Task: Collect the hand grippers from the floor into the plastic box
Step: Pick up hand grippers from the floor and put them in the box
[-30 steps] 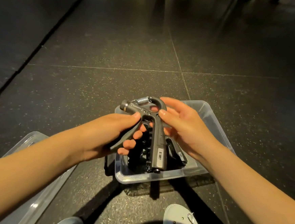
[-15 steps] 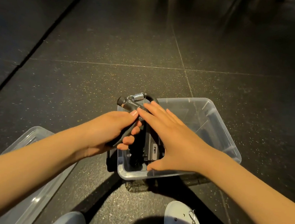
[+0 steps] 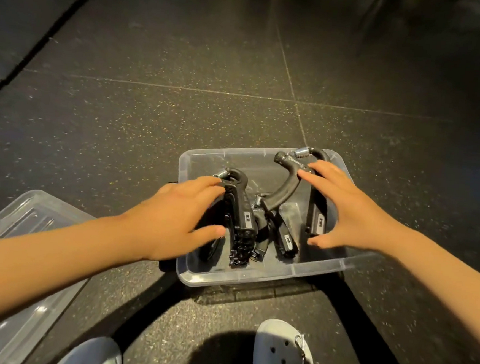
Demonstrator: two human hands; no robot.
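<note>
While both arms stretch forward over the dark speckled floor [image 3: 181, 105], each hand lies on hand grippers already inside the clear plastic box [image 3: 254, 280], which sits on the floor just ahead of the person's feet. The left hand [image 3: 172, 219] is released, fingers fairly straight and thumb spread. Its fingertips rest on the head of the left gripper [image 3: 244, 208], which stands on a dark stack in the left part of the box, spring end toward the far wall.

The right hand [image 3: 342, 213] is also unclenched, fingers splayed across the top of the right gripper [image 3: 286, 185]. That gripper leans against the far right corner, its spring and knob rising above the rim, one curved handle sweeping left of the hand and the other running under the palm. Between the two, a third gripper [image 3: 286, 240] lies low near the front wall, untouched.

A clear lid [image 3: 29, 222] lies on the floor to the near left. A white clog [image 3: 282, 354] and a pale shoe [image 3: 96, 354] show at the near edge.
</note>
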